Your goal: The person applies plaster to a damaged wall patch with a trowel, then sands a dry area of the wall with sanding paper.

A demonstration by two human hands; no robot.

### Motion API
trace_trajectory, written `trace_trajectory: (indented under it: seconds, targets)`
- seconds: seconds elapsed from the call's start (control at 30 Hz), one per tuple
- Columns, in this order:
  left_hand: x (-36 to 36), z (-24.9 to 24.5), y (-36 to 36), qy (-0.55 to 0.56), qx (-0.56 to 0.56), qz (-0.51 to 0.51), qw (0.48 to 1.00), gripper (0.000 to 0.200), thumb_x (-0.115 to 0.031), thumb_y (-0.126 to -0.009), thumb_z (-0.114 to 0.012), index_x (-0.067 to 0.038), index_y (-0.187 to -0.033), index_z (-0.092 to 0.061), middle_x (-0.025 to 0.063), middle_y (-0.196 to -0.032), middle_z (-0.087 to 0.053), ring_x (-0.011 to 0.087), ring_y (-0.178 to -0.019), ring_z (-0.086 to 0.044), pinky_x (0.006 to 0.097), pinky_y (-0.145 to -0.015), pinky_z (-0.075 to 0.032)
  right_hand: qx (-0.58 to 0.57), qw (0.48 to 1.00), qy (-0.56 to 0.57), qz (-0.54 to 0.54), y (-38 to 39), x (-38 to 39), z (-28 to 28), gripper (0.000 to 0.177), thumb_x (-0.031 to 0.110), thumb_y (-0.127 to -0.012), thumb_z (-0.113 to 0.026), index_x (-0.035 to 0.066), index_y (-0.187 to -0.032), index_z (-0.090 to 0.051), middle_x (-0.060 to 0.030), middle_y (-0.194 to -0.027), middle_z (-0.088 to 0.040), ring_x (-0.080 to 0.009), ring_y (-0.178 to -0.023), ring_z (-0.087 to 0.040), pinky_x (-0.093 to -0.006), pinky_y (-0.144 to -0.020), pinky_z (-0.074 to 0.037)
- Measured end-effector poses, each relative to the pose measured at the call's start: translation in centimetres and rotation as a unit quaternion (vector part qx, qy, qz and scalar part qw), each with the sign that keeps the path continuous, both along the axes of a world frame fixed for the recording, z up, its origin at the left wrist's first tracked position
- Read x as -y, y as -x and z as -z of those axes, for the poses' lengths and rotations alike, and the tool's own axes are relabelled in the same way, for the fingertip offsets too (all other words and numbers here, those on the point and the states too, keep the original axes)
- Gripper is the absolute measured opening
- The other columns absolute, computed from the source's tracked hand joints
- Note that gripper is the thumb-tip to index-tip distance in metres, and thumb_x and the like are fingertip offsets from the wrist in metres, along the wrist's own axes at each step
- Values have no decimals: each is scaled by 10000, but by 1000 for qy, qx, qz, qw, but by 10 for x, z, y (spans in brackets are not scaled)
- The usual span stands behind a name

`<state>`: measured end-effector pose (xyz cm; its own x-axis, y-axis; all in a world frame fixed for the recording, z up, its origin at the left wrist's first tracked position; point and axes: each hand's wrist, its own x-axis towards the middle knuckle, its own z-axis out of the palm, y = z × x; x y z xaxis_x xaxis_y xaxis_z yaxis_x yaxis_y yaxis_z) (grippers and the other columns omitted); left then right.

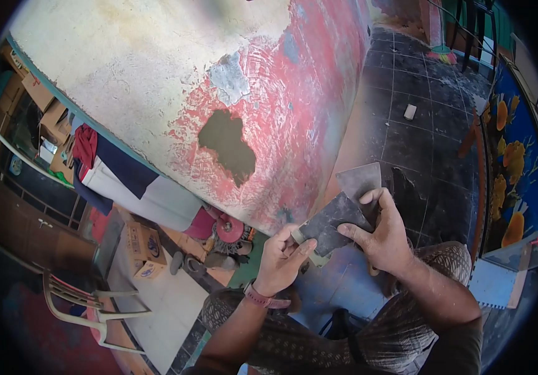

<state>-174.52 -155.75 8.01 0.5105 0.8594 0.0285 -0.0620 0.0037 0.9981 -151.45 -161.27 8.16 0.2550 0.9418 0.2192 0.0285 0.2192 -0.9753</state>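
I'm gripping a dark sheet (pixel 336 219) with both hands, just off the wall's (pixel 125 75) lower right corner and above a blue surface (pixel 337 287). My left hand (pixel 284 256) is pinching its left end, thumb on top; my right hand (pixel 384 234) is pressing a thumb onto its right end while the fingers are also holding a grey plate (pixel 357 177), which is sticking out past the sheet's far edge. With the two pieces overlapping, uneven thumb pressure could be letting the plate slide out, I judge, and a loosening pinch could be dropping either onto the blue surface. A carton (pixel 144 247), lying beyond the wall's lower edge, is showing a dark printed logo, but I'm not managing to read any words on it.
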Motion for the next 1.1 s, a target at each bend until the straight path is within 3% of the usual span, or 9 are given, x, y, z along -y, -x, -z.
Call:
trace_trajectory:
  seconds: [0.07,0.17,0.27,0.37,0.47,0.57,0.87,0.97,1.1]
  targets:
    - [4,-7,-8,-17,9,-44,999,488,7,-995,-714,-4,-1447,-530,28,-1231,-623,82,-1139,-580,270,-1004,-490,18,1000,-3,-23,-2,1,3,549,118,-859,-896,41,-1221,-490,-74,-1101,-572,-133,-1060,-576,-331,-963,-499]
    - [0,-5,-7,-48,-27,-34,998,593,15,-993,-714,-17,-1532,-468,57,-1319,-590,95,-1200,-552,286,-1039,-481,48,997,12,-57,-3,3,4,558,142,-845,-909,49,-1224,-510,-82,-1126,-572,-157,-1111,-566,-355,-1010,-478]
    - [0,3,-2,-31,-54,2,998,557,3,-998,-711,-15,-1511,-495,38,-1258,-620,91,-1165,-576,273,-1028,-480,68,995,-9,-72,1,3,4,576,171,-834,-917,51,-1233,-519,-105,-1133,-578,-201,-1127,-580,-375,-1016,-479]
    - [2,4,-7,-5,-26,20,999,413,-19,-1008,-709,-7,-1397,-573,-1,-1106,-628,74,-1049,-577,248,-945,-481,139,988,5,-71,1,5,0,600,181,-825,-918,45,-1247,-513,-143,-1158,-574,-263,-1153,-594,-401,-1017,-484]
    - [3,3,-1,-45,-135,20,990,223,-39,-1014,-710,-4,-1218,-628,-35,-980,-593,62,-911,-539,233,-829,-462,229,972,23,-42,2,10,-15,606,161,-819,-907,36,-1257,-506,-179,-1183,-548,-331,-1153,-601,-436,-993,-499]
    - [0,12,-4,-141,-141,28,980,135,-53,-1004,-723,-3,-1083,-626,-28,-918,-571,64,-838,-486,240,-751,-437,274,961,32,2,5,12,-19,579,137,-825,-886,34,-1253,-510,-200,-1194,-515,-383,-1127,-597,-467,-962,-508]
    - [3,0,-8,-162,-180,36,970,149,-74,-979,-741,-6,-1022,-617,0,-854,-569,70,-813,-470,258,-722,-444,297,953,59,-29,1,12,-22,532,140,-846,-862,37,-1242,-521,-206,-1145,-500,-395,-1028,-619,-483,-880,-532]
    - [7,-3,-8,-117,-193,48,973,156,-90,-971,-743,-9,-1032,-624,11,-825,-567,83,-787,-480,275,-710,-452,298,954,39,-17,3,13,-22,524,151,-850,-860,40,-1242,-531,-201,-1122,-506,-398,-989,-628,-485,-855,-539]
    - [7,-7,-11,-179,-204,55,961,187,-120,-957,-756,-13,-1052,-636,37,-800,-578,100,-767,-499,296,-708,-463,303,952,35,-22,1,14,-27,461,163,-854,-859,54,-1200,-574,-202,-1099,-515,-402,-963,-632,-473,-840,-545]
